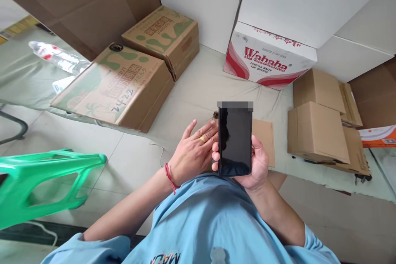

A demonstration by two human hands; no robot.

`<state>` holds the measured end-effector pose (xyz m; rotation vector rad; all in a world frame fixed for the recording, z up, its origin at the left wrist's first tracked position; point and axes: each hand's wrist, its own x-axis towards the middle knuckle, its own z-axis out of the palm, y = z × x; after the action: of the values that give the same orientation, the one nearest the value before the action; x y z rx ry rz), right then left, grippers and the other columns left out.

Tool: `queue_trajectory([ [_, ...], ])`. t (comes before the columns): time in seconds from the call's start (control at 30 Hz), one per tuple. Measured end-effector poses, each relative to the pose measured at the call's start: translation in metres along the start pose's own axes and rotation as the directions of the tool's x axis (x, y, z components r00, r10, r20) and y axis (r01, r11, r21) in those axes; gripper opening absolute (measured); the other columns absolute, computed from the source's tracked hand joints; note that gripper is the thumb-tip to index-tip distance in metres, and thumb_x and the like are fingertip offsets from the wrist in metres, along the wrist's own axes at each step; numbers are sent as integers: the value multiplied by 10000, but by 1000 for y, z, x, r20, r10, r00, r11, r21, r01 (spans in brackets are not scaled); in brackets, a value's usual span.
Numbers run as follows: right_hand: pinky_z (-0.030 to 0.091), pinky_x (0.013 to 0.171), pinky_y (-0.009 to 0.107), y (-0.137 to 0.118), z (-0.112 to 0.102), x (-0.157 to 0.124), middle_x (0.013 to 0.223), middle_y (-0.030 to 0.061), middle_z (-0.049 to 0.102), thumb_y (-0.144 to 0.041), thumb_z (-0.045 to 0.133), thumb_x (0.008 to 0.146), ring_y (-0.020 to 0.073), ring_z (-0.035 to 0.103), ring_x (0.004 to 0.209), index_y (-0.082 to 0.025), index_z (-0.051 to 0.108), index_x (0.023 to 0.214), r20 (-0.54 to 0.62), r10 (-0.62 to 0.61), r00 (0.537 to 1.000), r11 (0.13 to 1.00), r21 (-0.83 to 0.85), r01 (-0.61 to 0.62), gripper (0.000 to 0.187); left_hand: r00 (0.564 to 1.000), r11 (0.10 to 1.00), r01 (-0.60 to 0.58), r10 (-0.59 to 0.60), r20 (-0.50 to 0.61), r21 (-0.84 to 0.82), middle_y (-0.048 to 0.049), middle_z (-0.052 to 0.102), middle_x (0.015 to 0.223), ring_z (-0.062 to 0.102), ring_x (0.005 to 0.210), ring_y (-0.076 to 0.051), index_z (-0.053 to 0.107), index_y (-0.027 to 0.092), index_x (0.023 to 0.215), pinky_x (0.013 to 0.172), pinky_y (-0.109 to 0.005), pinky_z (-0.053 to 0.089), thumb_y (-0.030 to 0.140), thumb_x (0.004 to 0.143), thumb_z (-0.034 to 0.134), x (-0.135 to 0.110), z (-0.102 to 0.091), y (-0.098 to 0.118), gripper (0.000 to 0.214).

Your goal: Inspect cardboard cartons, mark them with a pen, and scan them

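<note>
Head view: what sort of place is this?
Probably a storeroom or stock corner, though I can't be sure: a Wahaha water carton, two coconut-printed cartons and stacked brown boxes show it.

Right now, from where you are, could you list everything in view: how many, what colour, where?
phone: one, black, in the right hand
small item: one, dark, by the left hand; unclear
cardboard sheet: one, brown, behind the phone
coconut-print cartons: two, brown and green, left
Wahaha carton: one, white and red, back
plain boxes: at least three, brown, right
package: one, orange and white, right edge
bottle: at least one, transparent with red, far left
cloth: one, pale grey-green, under the cartons
panels or boxes: several, white, back
stool: one, green, lower left
shirt: one, blue, bottom
bracelet: one, red, left wrist
hands: two, bare, centre
</note>
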<state>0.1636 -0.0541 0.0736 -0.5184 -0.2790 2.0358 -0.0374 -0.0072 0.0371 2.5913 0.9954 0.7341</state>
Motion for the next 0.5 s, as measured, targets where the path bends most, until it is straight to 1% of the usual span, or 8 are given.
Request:
queue_trajectory([
  [0.1, 661, 836, 453, 1, 1, -1, 1180, 165, 820, -667, 577, 1000, 256, 742, 936, -127, 774, 1309, -20, -3, 1000, 1000, 13, 3, 652, 999, 998, 27, -25, 28, -48, -116, 717, 1550, 603, 1539, -302, 571, 273, 1650, 1372, -518, 289, 323, 1115, 444, 11, -3, -3, 552],
  [0.17, 657, 826, 442, 1, 0, -1, 1170, 168, 813, -681, 563, 997, 256, 737, 939, -119, 768, 1308, -36, -10, 999, 1000, 1, 10, 675, 1000, 998, 8, -7, 14, -64, -119, 725, 1537, 627, 1512, -303, 607, 277, 1617, 1286, -487, 419, 326, 1108, 464, 13, -3, -5, 531],
  [0.27, 650, 823, 450, 3, -2, -1, 1119, 165, 801, -712, 568, 974, 261, 725, 912, -115, 766, 1266, -39, -10, 999, 1000, -30, 9, 694, 1000, 997, -5, 4, -15, -79, -107, 706, 1566, 629, 1507, -289, 685, 275, 1518, 1175, -424, 514, 303, 1104, 474, 12, 0, -7, 466],
  [0.33, 646, 821, 449, 5, -2, -1, 1087, 160, 793, -727, 589, 954, 262, 716, 893, -119, 771, 1221, -31, 0, 1000, 999, -40, -1, 688, 1000, 995, 18, -19, -16, -101, -108, 732, 1521, 642, 1483, -288, 763, 264, 1370, 1130, -402, 541, 289, 1085, 486, 9, 2, -7, 398],
  [0.4, 643, 817, 444, 8, -1, 1, 1082, 155, 790, -730, 607, 938, 261, 711, 888, -126, 778, 1190, -22, 10, 1000, 999, -41, -11, 676, 999, 991, 51, -52, -6, -122, -120, 797, 1349, 669, 1424, -300, 811, 247, 1144, 1105, -405, 554, 278, 1047, 506, 7, 4, -7, 321],
  [0.47, 644, 817, 442, 12, 0, 3, 1088, 153, 790, -714, 617, 931, 262, 711, 891, -128, 783, 1196, -25, 9, 1000, 999, -35, -10, 665, 997, 988, 80, -79, 13, -135, -126, 814, 1113, 691, 1349, -320, 781, 245, 924, 1061, -418, 570, 280, 998, 536, 6, 4, -6, 258],
  [0.5, 646, 827, 447, 14, 1, 4, 1090, 155, 791, -705, 616, 932, 264, 711, 895, -125, 784, 1206, -33, 8, 999, 999, -31, -9, 663, 996, 986, 93, -90, 27, -135, -123, 798, 1012, 698, 1315, -328, 753, 250, 854, 1030, -423, 577, 279, 975, 550, 5, 5, -5, 238],
])
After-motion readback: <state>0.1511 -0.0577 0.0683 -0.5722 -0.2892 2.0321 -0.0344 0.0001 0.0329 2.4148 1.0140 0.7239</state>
